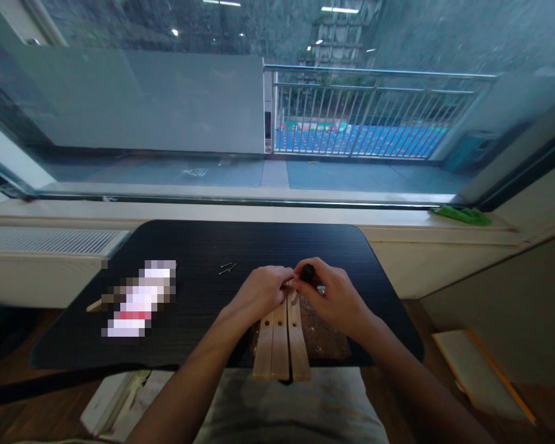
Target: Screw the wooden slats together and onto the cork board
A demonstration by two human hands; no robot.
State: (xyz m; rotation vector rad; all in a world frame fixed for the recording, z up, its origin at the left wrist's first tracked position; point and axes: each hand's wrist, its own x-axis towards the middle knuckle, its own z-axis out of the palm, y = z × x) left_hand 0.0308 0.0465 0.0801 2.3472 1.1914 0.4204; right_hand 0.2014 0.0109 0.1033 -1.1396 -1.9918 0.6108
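Up close, left hand (263, 290) pinches the wooden slats (281, 339) while right hand (333, 296) grips a dark-handled tool (308, 272); a slip could jab fingers.

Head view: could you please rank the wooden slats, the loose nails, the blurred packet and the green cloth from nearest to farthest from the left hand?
1. Wooden slats, under the left hand.
2. Loose nails, just left.
3. Blurred packet, far left.
4. Green cloth, right windowsill.
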